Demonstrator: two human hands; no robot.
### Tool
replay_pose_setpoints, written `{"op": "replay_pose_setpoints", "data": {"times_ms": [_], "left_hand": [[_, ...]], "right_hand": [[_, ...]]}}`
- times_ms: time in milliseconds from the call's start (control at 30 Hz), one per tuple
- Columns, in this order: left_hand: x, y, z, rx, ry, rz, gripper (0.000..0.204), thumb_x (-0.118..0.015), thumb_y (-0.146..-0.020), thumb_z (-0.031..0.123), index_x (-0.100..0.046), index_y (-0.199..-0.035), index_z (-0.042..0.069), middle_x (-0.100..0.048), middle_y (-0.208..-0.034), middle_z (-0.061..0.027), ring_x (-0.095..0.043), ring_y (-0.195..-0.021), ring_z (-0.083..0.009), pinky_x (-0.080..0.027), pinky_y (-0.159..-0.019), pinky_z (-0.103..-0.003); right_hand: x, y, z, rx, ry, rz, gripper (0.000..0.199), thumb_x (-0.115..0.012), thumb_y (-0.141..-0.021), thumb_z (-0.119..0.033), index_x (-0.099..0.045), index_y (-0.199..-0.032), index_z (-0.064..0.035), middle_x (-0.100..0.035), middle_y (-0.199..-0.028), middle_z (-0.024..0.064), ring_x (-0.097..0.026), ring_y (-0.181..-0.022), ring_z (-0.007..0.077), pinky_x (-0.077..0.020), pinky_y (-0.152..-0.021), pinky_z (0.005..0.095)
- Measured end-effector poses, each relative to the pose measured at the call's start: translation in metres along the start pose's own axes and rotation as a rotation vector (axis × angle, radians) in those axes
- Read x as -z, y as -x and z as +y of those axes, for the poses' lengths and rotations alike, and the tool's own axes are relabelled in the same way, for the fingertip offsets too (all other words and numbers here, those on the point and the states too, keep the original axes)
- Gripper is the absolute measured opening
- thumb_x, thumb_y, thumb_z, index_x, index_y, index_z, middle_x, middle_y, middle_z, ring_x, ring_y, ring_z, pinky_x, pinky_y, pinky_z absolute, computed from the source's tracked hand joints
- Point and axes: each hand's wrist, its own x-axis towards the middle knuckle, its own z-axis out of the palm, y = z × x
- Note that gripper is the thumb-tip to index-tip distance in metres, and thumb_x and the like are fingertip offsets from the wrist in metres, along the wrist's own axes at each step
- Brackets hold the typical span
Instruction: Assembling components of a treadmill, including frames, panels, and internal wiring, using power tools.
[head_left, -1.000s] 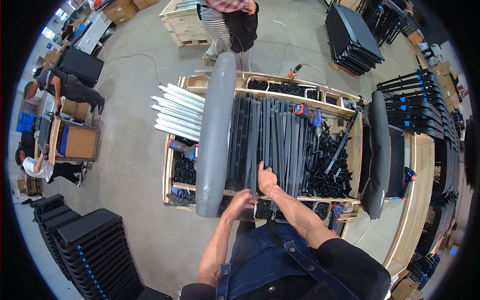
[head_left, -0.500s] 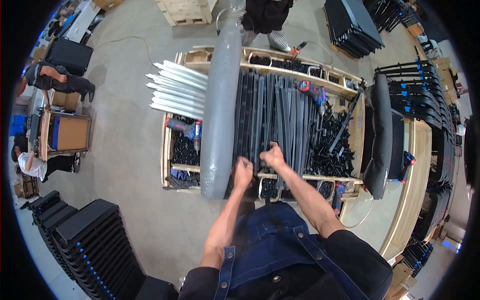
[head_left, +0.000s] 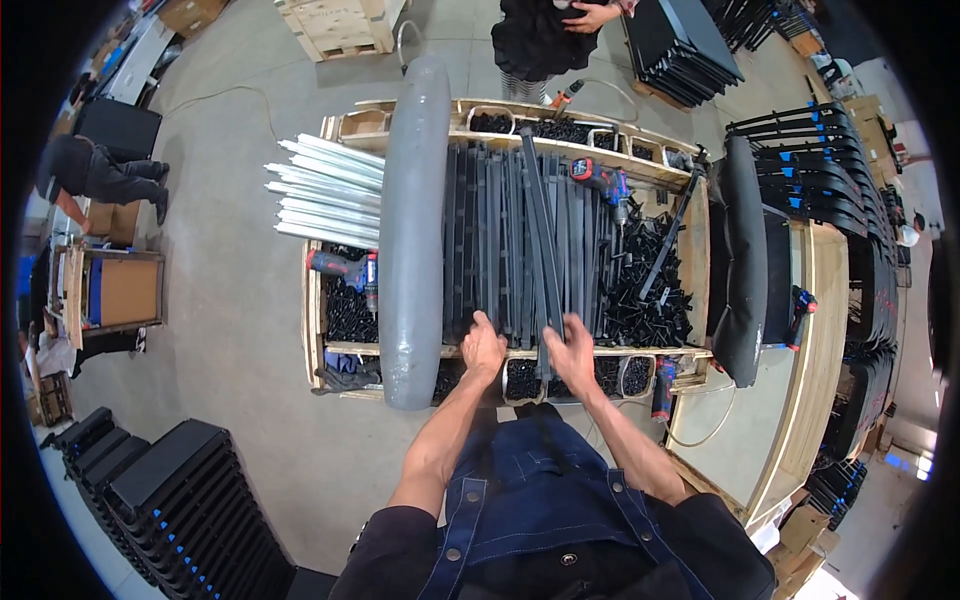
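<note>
Since the frame half a second earlier, one bar (head_left: pixel 540 220) had come up out of the row — slanted now, its far tip reaching past the others' ends — and the right hand (head_left: pixel 571 360) had shifted rightward and back toward the body. From my remote view, that bar lay over the row of bars (head_left: pixel 485 235) in the crate (head_left: pixel 692 250), its near part at the right hand. Thumb and fingers stood apart there, on either side of it; whether they pressed on it I couldn't tell. Over the row's near end, the left hand (head_left: pixel 484 352) had its index finger stretched out and the rest curled; I couldn't tell whether it pinched anything.

I judged the work barely begun: a single bar stood out from the row, while many were left lying side by side, and I saw none fastened to anything.

Right of the row lay a driver (head_left: pixel 602 180) and a heap of small black parts (head_left: pixel 655 305). To the left, a grey pad (head_left: pixel 415 235) spanned the crate, with silver tubes (head_left: pixel 325 192) poking out beyond it. Across the far side stood a co-worker (head_left: pixel 540 45).
</note>
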Motion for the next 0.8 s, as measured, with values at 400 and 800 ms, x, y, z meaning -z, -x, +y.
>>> {"op": "replay_pose_setpoints", "data": {"times_ms": [400, 800], "left_hand": [[0.023, 0.04, 0.033, -0.041, 0.871, -0.293, 0.021, -0.067, -0.082, 0.015, -0.059, -0.098, 0.003, -0.06, -0.073, -0.0027, -0.057, -0.061, -0.0121, -0.048, -0.055, -0.031], [-0.059, 0.074, -0.004, -0.04, 0.708, -0.124, 0.026, -0.069, -0.09, 0.019, -0.063, -0.104, -0.003, -0.072, -0.081, -0.0132, -0.072, -0.064, -0.0205, -0.058, -0.061, -0.037]], "right_hand": [[0.021, 0.039, 0.045, -0.098, 0.37, 0.198, 0.047, -0.065, -0.095, -0.036, -0.054, -0.121, 0.0019, -0.067, -0.089, 0.0279, -0.068, -0.087, 0.0436, -0.0515, -0.078, 0.0483], [0.034, 0.052, 0.058, -0.139, 0.507, -0.067, 0.052, -0.069, -0.091, -0.039, -0.063, -0.122, 0.0011, -0.068, -0.106, 0.0206, -0.067, -0.097, 0.0356, -0.0537, -0.086, 0.0417]]}}
